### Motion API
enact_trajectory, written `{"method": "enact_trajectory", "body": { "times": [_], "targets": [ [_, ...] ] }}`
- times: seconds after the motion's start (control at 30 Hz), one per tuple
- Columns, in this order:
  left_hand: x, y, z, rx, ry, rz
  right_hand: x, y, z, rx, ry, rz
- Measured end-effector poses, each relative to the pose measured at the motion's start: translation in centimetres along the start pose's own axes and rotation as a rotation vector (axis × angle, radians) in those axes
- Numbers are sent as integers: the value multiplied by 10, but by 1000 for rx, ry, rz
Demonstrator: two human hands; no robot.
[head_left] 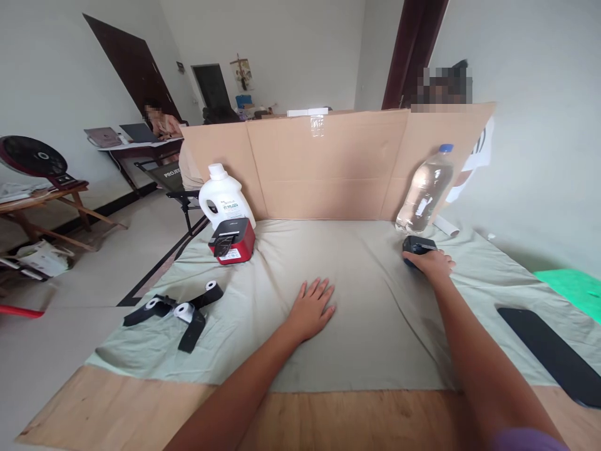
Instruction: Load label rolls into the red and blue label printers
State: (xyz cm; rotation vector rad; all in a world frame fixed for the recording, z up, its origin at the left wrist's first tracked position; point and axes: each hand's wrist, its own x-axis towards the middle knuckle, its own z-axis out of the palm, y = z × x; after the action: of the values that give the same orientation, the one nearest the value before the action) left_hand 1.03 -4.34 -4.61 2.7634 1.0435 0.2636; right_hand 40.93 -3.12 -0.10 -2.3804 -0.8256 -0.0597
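My left hand lies flat on the pale green cloth, fingers spread, holding nothing. At the right, my right hand is wrapped round a small black box-shaped object; its kind is not clear and its near side is partly hidden by my fingers. Just behind it stands a large clear bottle with a blue cap. To the left sits a red and black box-shaped device with a dark strip hanging from its front. Nearer me lie several small rolls with white cores and loose black strips.
A cardboard panel stands along the back of the table. At the back left is a white detergent jug. A black phone lies at the right, near a green sheet. Two people are beyond the panel and at the left desk.
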Motion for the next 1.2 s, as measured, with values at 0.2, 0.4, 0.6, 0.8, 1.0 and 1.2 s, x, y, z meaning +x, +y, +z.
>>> {"method": "enact_trajectory", "body": {
  "times": [0.2,0.4,0.6,0.8,1.0,1.2],
  "targets": [
    [-1,0,0,-14,4,6,-85,-76,14,39,-47,-248],
    [-3,2,-4,-45,-5,8,-167,-152,49,77,-189,-322],
    [-4,3,-6,-57,-8,8,-195,-161,60,66,-230,-272],
    [-3,3,-6,-58,1,9,-200,-159,60,49,-203,-273],
    [-3,3,-7,-60,-10,4,-203,-159,60,60,-189,-275],
    [-4,4,-11,-69,16,14,-206,-156,56,76,-219,-283]
  ]
}}
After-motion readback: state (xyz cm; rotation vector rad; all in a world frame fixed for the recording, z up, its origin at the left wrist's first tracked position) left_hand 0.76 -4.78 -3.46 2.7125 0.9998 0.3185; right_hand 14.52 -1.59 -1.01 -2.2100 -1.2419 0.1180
